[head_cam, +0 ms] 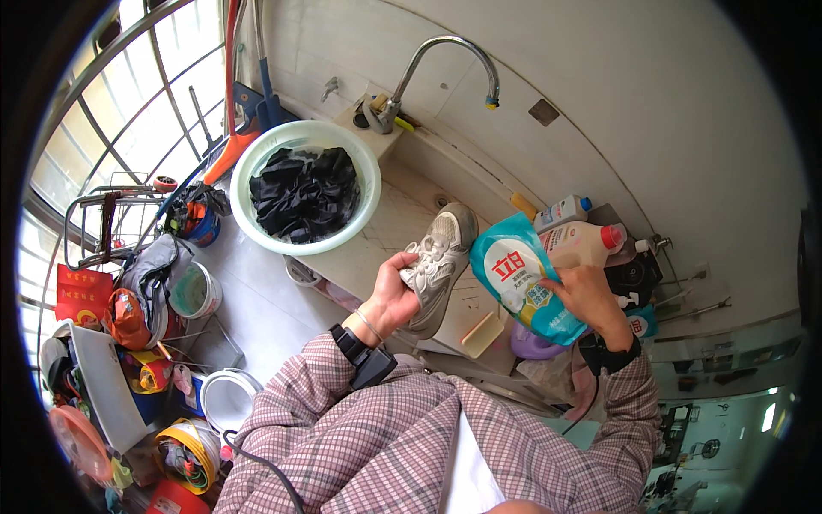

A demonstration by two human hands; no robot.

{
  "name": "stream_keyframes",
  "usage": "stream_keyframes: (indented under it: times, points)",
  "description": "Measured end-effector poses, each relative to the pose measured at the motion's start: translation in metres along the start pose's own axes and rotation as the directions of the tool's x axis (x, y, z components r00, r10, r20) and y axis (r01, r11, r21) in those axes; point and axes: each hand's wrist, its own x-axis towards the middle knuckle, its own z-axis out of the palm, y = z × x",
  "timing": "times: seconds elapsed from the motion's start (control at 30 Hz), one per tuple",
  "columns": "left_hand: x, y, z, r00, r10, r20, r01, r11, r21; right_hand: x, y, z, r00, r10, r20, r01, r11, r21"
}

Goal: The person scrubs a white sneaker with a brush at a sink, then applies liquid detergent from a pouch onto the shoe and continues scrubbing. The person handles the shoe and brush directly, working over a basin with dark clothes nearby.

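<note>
A white and grey sports shoe (443,257) is gripped at its opening by my left hand (387,294), its toe pointing toward the sink wall. My right hand (587,299) holds a teal detergent pouch (514,273) by its right side; the pouch bears large red writing. Shoe and pouch are close together above the tiled washing sink (401,215). Under the pouch, on the sink's near edge, lies a cream-coloured scrubbing brush or soap block (481,334); which one I cannot tell.
A pale basin (243,218) with wet black cloth (305,196) stands on the left of the sink. A curved tap (449,40) rises behind. Detergent bottles (571,241) crowd the right ledge. Buckets (230,401) and a folding trolley (115,205) stand on the left floor.
</note>
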Motion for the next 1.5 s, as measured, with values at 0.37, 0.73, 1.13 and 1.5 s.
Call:
stream_keyframes:
  times: [0.37, 0.73, 1.13, 1.5]
  points:
    - [-0.006, -0.005, 0.001, 0.998, -0.07, -0.009, 0.07, 0.991, 0.11, -0.003, 0.002, -0.024, 0.991, 0.001, -0.131, -0.005, 1.0, -0.025]
    - [-0.013, -0.008, 0.004, 0.998, 0.045, -0.039, -0.029, 0.94, 0.339, -0.002, 0.003, -0.031, 0.987, -0.047, -0.151, 0.038, 0.997, -0.063]
    - [-0.021, -0.008, 0.003, 0.974, 0.18, -0.141, -0.048, 0.763, 0.645, -0.004, 0.003, -0.035, 0.994, -0.059, -0.095, 0.053, 0.997, -0.06]
    - [-0.021, 0.016, -0.02, 0.985, 0.158, 0.067, -0.096, 0.186, 0.978, 0.0, 0.005, -0.03, 0.999, -0.045, 0.011, 0.045, 0.999, 0.009]
